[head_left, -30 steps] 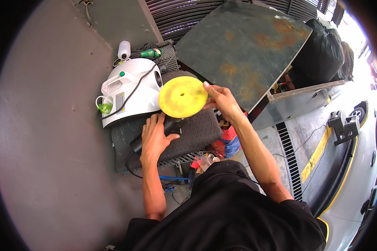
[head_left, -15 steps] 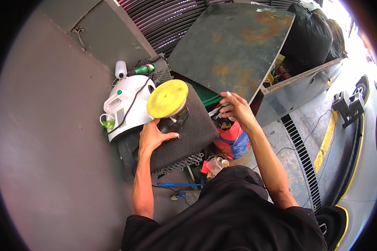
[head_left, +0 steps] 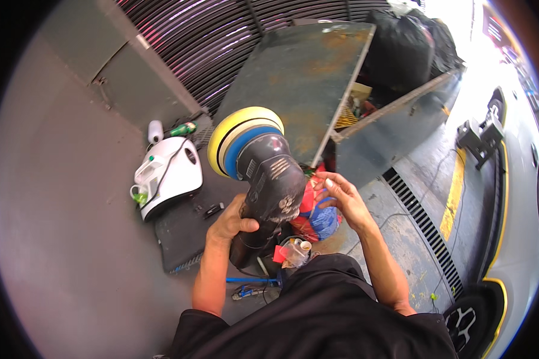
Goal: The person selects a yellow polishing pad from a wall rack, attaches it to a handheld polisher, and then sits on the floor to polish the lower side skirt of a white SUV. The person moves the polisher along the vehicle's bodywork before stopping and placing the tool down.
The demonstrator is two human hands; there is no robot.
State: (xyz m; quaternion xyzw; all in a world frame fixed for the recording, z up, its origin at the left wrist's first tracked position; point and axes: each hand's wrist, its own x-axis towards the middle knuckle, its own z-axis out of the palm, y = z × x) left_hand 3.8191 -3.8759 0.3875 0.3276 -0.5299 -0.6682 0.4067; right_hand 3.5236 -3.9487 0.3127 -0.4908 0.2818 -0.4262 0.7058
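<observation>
A black polishing machine (head_left: 273, 182) is raised in front of me, its yellow foam pad (head_left: 221, 136) with a blue backing plate turned up and to the left. My left hand (head_left: 230, 221) is wrapped round its body from the left, the thumb lying across the front. To the right of the polisher, my right hand (head_left: 343, 197) is apart from it, fingers loosely spread and with nothing in them. Below and behind the tool lies a dark mat-covered surface (head_left: 179, 239), with a small black object (head_left: 213, 209) on it. Part of that surface is hidden by the polisher.
On the left stands a white appliance (head_left: 170, 170) with a cord, near a green bottle (head_left: 183, 128). A rusty metal sheet (head_left: 299, 72) leans over an open metal bin (head_left: 395, 137) beside black bags (head_left: 398, 51). A red and blue bag (head_left: 323, 221) sits below. A car (head_left: 524, 227) borders the right.
My left hand has lifted the polisher off the mat and tipped it, so its body and blue plate now show. My view has shifted; the right hand stays empty.
</observation>
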